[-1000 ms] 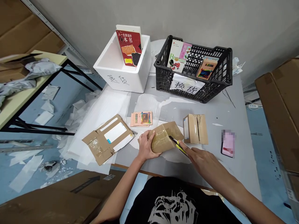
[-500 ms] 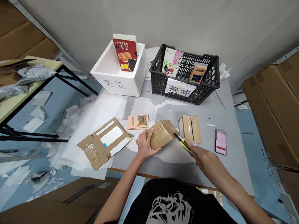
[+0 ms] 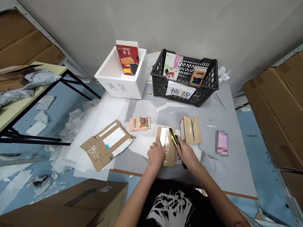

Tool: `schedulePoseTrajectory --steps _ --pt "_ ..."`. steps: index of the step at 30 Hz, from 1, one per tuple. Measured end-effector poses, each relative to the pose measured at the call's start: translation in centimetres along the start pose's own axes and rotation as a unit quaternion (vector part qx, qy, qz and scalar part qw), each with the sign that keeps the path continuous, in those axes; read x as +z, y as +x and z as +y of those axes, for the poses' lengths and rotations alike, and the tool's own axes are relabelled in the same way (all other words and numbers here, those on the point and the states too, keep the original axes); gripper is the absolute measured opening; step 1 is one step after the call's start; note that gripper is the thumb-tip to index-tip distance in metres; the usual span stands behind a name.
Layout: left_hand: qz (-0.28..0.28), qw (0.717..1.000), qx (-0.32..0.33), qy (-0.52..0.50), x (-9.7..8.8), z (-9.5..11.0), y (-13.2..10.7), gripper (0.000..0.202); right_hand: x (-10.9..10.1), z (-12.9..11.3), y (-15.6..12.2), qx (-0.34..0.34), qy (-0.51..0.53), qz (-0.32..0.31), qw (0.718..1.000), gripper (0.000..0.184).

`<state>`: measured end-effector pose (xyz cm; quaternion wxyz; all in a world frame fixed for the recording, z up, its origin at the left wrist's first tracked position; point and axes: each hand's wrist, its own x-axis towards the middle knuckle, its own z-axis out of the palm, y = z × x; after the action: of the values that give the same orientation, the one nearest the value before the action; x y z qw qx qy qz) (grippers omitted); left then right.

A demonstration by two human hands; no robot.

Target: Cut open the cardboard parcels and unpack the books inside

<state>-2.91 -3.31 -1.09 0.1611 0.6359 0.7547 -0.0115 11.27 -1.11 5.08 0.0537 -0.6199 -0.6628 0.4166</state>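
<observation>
"What's your right hand doing?"

"My right hand [image 3: 186, 155] is closed around a yellow-and-black box cutter [image 3: 175, 141]. The cutter's dark tip points away from me, over the top of the parcel."

"And your left?"

"My left hand [image 3: 156, 154] is open, not gripping. Its fingers are spread and pressed down on a taped cardboard parcel [image 3: 164, 138]."

"Where's the parcel?"

"Right in front of me on the grey table [image 3: 213, 176], lying lengthwise between my hands on torn white paper [image 3: 142, 146]. The shiny tape runs along its top."

"What's close by?"

"Just to the right of it sits a slit cardboard box [image 3: 190, 130], and farther right there's a phone [image 3: 222, 143], too blurred to read. To the left are a small stack of colourful booklets [image 3: 139, 123] and a flattened cardboard mailer [image 3: 105, 145]."

"And beyond those?"

"A black plastic crate [image 3: 159, 82] holding books, with a handwritten paper sign [image 3: 180, 91] on its front. Beside it, a white foam box [image 3: 118, 86] has a red book [image 3: 126, 60] standing in it."
</observation>
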Motion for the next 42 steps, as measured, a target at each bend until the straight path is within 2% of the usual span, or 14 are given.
schedulePoseTrajectory --steps 4,8,11,20,29,34,38,42 --pt "-0.040 0.999 -0.003 0.007 0.3 1.2 -0.4 0.059 0.7 -1.5 1.2 -0.022 -0.137 0.037 0.990 0.053" --pt "-0.056 0.998 -0.023 0.007 0.3 2.9 -0.4 0.060 0.9 -2.5 2.6 0.010 -0.225 0.022 0.974 0.060" --pt "-0.060 0.998 -0.022 0.005 0.3 3.3 -0.3 0.058 1.0 -3.0 3.1 0.016 -0.268 0.010 0.963 0.061" --pt "-0.065 0.998 -0.020 0.007 1.0 3.2 -0.3 0.060 2.6 -2.7 2.9 0.020 -0.353 0.011 0.935 0.058" --pt "-0.056 0.998 -0.014 0.011 1.4 3.3 -0.5 0.060 3.1 -2.5 1.1 0.029 -0.379 0.001 0.925 0.055" --pt "-0.055 0.998 -0.016 -0.001 1.3 3.3 -0.7 0.063 3.4 -1.8 -1.2 0.036 -0.394 -0.015 0.918 0.058" --pt "-0.061 0.998 -0.028 -0.010 1.2 3.4 -0.6 0.061 3.8 -0.2 -5.2 0.018 -0.415 -0.035 0.909 0.061" --pt "-0.039 0.999 -0.035 -0.011 1.5 3.5 -0.5 0.063 4.1 1.3 -9.0 0.030 -0.431 -0.056 0.900 0.066"
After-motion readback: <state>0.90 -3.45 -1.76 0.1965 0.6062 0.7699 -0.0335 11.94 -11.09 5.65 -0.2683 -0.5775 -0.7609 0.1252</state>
